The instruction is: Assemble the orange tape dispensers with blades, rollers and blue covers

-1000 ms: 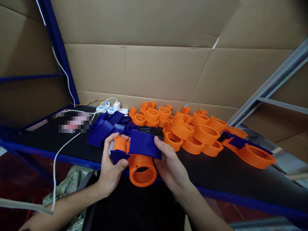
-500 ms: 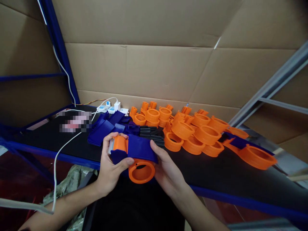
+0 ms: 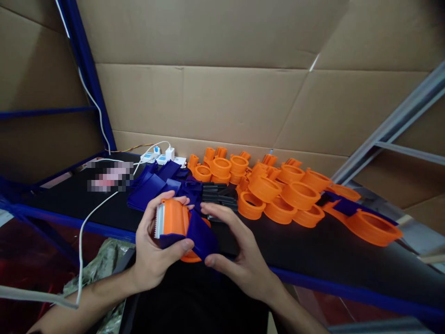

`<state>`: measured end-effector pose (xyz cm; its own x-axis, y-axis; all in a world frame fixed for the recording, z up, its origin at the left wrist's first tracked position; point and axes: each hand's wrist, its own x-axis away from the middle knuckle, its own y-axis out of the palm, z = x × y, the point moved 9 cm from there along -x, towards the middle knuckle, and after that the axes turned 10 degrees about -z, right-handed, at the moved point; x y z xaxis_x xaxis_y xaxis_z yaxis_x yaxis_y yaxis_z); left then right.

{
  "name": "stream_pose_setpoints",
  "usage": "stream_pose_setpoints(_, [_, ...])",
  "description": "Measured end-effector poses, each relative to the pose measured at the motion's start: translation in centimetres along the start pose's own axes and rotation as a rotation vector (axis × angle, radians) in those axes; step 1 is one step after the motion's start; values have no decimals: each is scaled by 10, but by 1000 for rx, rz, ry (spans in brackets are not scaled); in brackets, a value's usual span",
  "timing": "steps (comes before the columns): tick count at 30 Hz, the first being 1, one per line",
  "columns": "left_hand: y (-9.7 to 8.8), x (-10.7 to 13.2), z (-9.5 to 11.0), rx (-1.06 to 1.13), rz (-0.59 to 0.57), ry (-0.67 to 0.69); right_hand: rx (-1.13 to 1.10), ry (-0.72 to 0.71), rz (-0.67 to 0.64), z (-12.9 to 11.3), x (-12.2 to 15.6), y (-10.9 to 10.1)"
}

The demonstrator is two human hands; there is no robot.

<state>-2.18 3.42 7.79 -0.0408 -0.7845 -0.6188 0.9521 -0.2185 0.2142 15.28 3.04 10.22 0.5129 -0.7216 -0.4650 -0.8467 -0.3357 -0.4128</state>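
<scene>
My left hand (image 3: 153,250) is wrapped round an orange and blue tape dispenser (image 3: 175,217), thumb along its near blue side. A toothed metal blade (image 3: 159,221) faces left on it. The dispenser's blue plate (image 3: 202,235) slants towards my right hand and hides most of the orange ring below. My right hand (image 3: 243,253) is open beside that plate, fingers spread. Its thumb tip is at the plate's lower edge; whether it touches cannot be told. Behind the dispenser lie several loose blue plates (image 3: 148,188) and black strips (image 3: 219,194).
Several orange dispenser bodies (image 3: 301,195) are stacked on the black tabletop (image 3: 313,260). An orange piece with a blue plate (image 3: 375,227) lies at the right. A white power strip (image 3: 179,161) stands at the back, and a white cable (image 3: 81,227) hangs over the left front edge.
The dispenser has turned in my left hand, so its blade shows more and its ring is mostly hidden. My right hand has come off its side and opened.
</scene>
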Motion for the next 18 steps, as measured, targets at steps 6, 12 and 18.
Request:
stream_pose_setpoints(6, [3,-2,-15,20,-14,-70,284,-103,-11,-19,-4,3])
stream_pose_setpoints(12, [13,-5,-27,178,-114,-166,262,-77,46,-15,-5,-1])
stream_pose_setpoints(18, [9,-4,-33,228,-63,-209,217,-33,58,-8,-4,-1])
